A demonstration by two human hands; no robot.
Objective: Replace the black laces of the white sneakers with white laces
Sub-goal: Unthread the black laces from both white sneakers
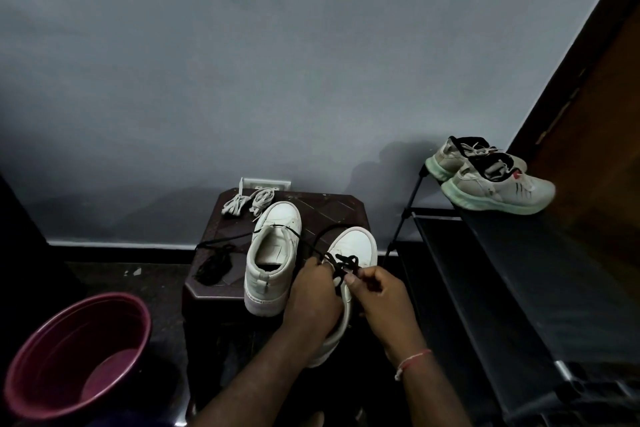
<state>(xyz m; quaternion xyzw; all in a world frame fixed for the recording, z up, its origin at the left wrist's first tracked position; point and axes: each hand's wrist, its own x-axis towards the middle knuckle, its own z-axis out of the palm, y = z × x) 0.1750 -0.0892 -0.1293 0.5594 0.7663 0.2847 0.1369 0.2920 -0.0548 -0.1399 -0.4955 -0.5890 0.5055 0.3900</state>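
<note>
Two white sneakers stand on a dark brown stool (332, 208). The left sneaker (273, 253) has no lace in it. The right sneaker (353, 246) still carries a black lace (346, 263) in its eyelets. My left hand (311, 295) grips that sneaker's side and lace, and my right hand (377, 291) pinches the black lace over the tongue. A loose black lace (214, 263) lies bunched at the stool's left edge, a strand running across to the sneakers. Two bundled white laces (247, 203) lie at the stool's far left corner.
A maroon plastic tub (76, 354) stands on the floor at lower left. A black shoe rack (519, 270) on the right holds a pair of pale green-soled sneakers (491, 180). A grey wall with a white socket plate (266, 183) is behind the stool.
</note>
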